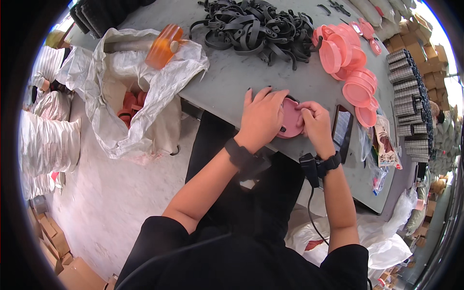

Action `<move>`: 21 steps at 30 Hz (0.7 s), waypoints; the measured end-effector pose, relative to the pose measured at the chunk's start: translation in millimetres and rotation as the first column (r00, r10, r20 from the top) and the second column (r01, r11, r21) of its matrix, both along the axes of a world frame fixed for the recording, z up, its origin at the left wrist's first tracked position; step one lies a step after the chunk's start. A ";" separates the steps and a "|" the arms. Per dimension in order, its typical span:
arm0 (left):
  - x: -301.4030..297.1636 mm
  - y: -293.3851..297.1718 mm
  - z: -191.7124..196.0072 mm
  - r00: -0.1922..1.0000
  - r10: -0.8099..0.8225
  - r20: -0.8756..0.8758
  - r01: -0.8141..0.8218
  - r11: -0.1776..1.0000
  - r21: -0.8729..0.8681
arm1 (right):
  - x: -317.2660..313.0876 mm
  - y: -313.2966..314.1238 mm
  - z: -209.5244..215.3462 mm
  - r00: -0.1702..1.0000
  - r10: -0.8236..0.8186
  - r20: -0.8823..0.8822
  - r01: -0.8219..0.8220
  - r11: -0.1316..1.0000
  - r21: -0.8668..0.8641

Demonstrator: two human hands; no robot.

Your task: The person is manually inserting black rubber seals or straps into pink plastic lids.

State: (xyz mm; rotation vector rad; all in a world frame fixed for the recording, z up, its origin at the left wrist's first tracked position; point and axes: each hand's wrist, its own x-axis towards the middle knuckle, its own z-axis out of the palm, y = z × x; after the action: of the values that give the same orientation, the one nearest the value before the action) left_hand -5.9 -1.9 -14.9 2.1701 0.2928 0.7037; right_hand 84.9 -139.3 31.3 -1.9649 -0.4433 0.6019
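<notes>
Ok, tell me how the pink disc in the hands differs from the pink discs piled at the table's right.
The held disc is single, pressed between the left hand and right hand at the table's near edge; the piled discs lie loose and overlapping, untouched. The held disc looks a duller pink and is partly covered by fingers; the piled discs look brighter coral and show fully. Both are round, flat and rimmed.

Bare grey table (227, 82) left of the hands, black strap heap (256, 29) ahead, pink lids (350, 63) and phone (342, 130) crowding right
</notes>
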 end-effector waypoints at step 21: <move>-50.5 38.0 8.8 0.948 0.179 0.262 -0.001 0.827 -0.562 | 168.5 9.7 -59.7 0.597 -0.594 0.540 0.409 0.804 0.432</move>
State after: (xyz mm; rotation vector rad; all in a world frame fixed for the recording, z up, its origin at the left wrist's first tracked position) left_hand -56.4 36.1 -6.1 1.4733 0.3859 0.8706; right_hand 253.4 -129.6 -28.4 -1.8655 -0.3251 -0.5385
